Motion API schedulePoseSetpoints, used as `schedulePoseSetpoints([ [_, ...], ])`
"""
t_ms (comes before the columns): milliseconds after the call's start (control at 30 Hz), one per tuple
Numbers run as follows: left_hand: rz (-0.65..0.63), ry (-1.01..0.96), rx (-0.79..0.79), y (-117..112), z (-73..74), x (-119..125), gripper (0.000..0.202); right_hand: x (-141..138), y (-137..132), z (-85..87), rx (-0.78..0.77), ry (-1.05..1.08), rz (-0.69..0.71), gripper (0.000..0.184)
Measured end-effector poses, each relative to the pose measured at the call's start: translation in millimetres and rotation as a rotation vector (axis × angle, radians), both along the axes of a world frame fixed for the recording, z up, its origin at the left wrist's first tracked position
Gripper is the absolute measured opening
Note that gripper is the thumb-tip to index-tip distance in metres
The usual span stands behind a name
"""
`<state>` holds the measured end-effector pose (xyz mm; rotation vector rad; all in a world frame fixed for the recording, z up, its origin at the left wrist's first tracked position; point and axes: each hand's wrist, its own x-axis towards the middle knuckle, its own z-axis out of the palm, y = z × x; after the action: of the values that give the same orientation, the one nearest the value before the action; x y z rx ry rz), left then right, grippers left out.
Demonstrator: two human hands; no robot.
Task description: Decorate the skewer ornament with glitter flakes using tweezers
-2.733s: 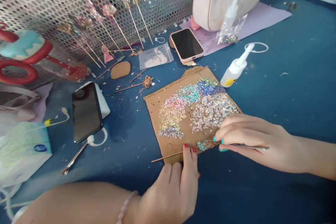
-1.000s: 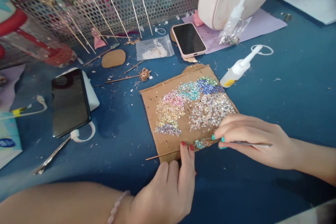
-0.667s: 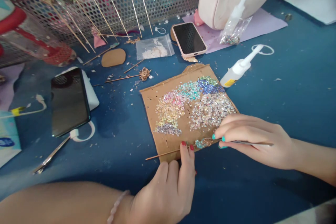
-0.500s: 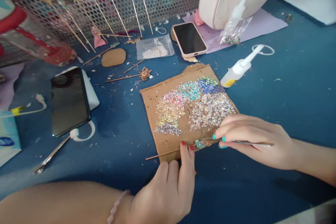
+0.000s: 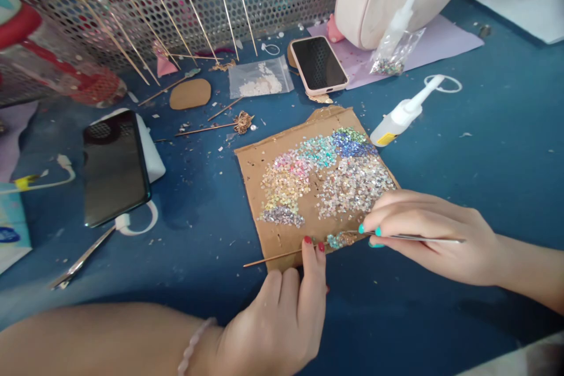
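Observation:
My left hand [image 5: 282, 311], fingers closed, pinches a thin copper-coloured stick [image 5: 268, 259] against the lower part of a cardboard sheet [image 5: 251, 173]. At the stick's right end is a small ornament [image 5: 340, 239] covered partly with turquoise rhinestones, partly copper-coloured. My right hand [image 5: 432, 235] is closed round slim metal tweezers [image 5: 440, 239], whose tips point left and reach the ornament. Whether the tips hold a stone is too small to tell. Loose rhinestones [image 5: 352, 185] lie on the cardboard in clusters of clear, blue, green, turquoise, pink, yellow and grey.
A white glue bottle [image 5: 399, 117] lies right of the cardboard. Behind are a pink-edged phone [image 5: 319, 64], a bag of white bits [image 5: 262, 79] and another copper stick [image 5: 207, 129]. A dark phone [image 5: 115, 167] and scissors-like metal tool [image 5: 83, 258] lie left. Decorated sticks [image 5: 194, 17] lean on perforated metal.
Both hands keep nearly the same pose on the stick and tweezers. My right hand has shifted very slightly right; the view has moved a little.

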<state>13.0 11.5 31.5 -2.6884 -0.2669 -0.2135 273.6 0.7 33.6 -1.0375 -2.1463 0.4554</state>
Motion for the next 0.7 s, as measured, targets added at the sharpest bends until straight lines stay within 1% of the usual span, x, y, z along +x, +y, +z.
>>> schedulePoseSetpoints([
  [300,0.008,0.002,-0.01,-2.6,-4.0,-1.3,0.045,-0.6,-1.7,-2.5,0.019,-0.011,0.001,0.008],
  [700,0.01,-0.023,-0.016,-0.7,-2.1,-0.3,0.04,-2.3,-0.7,-1.3,0.042,-0.01,0.002,0.008],
])
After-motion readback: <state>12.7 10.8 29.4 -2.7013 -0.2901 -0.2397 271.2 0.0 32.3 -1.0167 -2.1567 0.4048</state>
